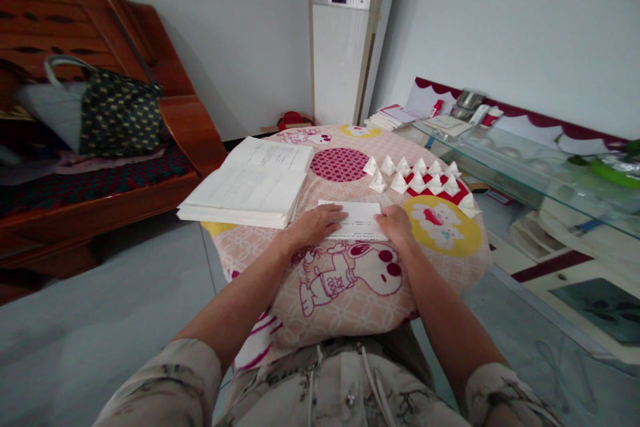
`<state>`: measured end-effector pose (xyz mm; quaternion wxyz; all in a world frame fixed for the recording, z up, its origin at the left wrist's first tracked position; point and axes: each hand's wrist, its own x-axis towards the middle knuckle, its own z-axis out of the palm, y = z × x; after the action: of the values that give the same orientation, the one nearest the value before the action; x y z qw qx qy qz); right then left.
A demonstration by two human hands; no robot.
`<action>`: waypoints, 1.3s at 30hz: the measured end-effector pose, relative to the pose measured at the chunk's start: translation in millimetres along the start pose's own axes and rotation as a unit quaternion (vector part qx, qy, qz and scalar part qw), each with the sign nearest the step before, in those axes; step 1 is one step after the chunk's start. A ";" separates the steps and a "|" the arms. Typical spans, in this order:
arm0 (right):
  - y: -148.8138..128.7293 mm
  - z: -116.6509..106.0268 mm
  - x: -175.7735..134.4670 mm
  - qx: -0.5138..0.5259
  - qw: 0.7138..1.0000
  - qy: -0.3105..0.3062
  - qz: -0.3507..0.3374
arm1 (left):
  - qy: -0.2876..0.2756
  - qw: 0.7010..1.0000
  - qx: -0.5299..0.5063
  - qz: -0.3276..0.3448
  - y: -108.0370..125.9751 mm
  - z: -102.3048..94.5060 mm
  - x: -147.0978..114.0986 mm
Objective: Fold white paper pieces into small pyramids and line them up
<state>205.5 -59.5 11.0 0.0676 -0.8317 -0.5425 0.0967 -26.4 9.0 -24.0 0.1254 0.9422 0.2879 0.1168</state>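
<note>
A folded sheet of printed white paper [361,219] lies on the cloth in front of me. My left hand [320,223] is at its left end, fingers pressed together on the paper. At the right end, my right hand [396,223] has its fingers closed on the paper's edge. A thick open book [250,180] with printed pages lies to the left of my left hand. Beyond my right hand stand several small pointed folded-paper pieces [419,181], arranged in rough rows.
The round table wears a pink patterned cloth [345,300] with cartoon figures. Along the right runs a glass-topped cabinet [525,167] with papers [393,115], cups and a green-rimmed bowl on it. A wooden bench [185,123] with a dark patterned bag [120,113] stands at left.
</note>
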 end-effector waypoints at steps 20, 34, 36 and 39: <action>-12.8 -12.7 -15.3 0.020 0.992 0.100 -0.071 | -0.055 0.991 0.064 0.105 8.1 -7.2 -0.3; -27.2 9.6 -16.2 0.192 0.966 -0.125 -0.124 | -0.039 0.993 0.032 0.103 6.8 -5.1 2.0; -28.7 10.6 -18.0 0.206 0.961 -0.136 -0.124 | -0.042 0.993 0.036 0.106 6.0 -4.4 2.4; -34.5 12.5 -21.7 0.197 0.962 -0.134 -0.130 | -0.039 0.994 0.033 0.100 5.7 -3.8 2.6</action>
<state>163.3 -65.4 8.3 0.1689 -0.7039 -0.6199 0.3030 -22.5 6.6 -18.4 0.0929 0.9738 0.1909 0.0820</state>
